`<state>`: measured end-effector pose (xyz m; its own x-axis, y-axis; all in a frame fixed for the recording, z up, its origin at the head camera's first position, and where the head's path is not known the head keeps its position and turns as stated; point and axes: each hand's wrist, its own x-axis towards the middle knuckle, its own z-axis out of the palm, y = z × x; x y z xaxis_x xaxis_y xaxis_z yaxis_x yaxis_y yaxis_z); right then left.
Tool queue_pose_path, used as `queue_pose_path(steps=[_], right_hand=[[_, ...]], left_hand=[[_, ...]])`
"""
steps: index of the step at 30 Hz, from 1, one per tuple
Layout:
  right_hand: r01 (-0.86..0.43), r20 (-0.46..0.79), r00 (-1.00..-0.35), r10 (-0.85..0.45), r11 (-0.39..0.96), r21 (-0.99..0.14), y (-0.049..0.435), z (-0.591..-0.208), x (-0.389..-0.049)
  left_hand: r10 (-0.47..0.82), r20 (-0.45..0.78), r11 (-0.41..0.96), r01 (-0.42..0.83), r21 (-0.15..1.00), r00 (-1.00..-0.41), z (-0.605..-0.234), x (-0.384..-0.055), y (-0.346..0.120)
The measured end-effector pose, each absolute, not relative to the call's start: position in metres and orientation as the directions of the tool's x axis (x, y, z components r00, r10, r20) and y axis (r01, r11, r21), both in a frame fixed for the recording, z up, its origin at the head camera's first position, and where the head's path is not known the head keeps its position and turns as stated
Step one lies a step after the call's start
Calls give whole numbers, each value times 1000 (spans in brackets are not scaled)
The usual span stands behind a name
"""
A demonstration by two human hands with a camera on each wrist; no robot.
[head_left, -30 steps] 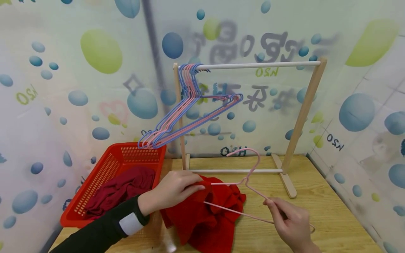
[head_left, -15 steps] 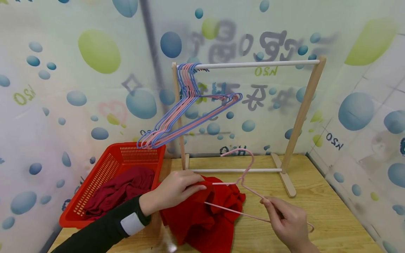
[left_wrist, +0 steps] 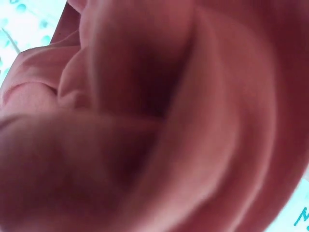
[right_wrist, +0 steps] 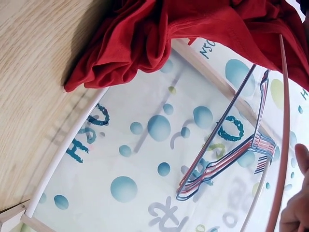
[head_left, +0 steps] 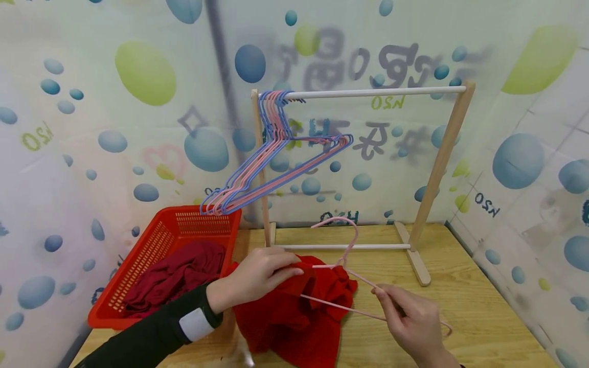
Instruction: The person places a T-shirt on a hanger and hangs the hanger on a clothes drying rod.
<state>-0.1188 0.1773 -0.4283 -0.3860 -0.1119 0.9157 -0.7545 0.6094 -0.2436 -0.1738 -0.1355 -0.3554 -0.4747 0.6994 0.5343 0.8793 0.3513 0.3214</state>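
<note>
Bunched red cloth, seemingly a garment (head_left: pixel 290 322), lies at the front middle of the table. My left hand (head_left: pixel 257 278) pinches its upper edge between thumb and fingers, and folds of the cloth (left_wrist: pixel 217 121) fill the left wrist view. A pink wire hanger (head_left: pixel 343 307) reaches into the cloth with its left end, which is hidden there. Its hook points up and left. On the right, my right hand (head_left: pixel 411 317) grips the hanger by its sloping shoulder; the hanger's pink wire (right_wrist: pixel 286 121) also crosses the right wrist view.
Behind the cloth stands a wooden rack with a white top rail (head_left: pixel 377 94). Several blue and pink hangers (head_left: pixel 276 148) hang bunched at the rail's left end. Left of the cloth is a red plastic basket (head_left: pixel 156 230) holding dark red cloth (head_left: pixel 184 271).
My right hand has moved left with the pink hanger, and its left end goes further into the red cloth. My left hand keeps its hold almost in place.
</note>
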Motion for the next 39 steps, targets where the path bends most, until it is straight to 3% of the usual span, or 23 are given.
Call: queue_pose_path(steps=[10,25,32,39], right_hand=[[-760,910,-396,-120,600,-252,170,-427,-120],[-747,899,-421,-123,610,-266,165,-427,-118],[-746,904,-407,-128,618,-249,164,-426,-118],[-723,891,-437,-122,637,-267,162,-424,-117]], left_hand=[[705,513,336,868,366,-489,-353,-173,-133],[690,555,307,882,358,-465,-354,-172,-126],[678,557,289,871,397,-480,-355,-172,-123],[662,559,277,856,436,-499,-355,-171,-119]])
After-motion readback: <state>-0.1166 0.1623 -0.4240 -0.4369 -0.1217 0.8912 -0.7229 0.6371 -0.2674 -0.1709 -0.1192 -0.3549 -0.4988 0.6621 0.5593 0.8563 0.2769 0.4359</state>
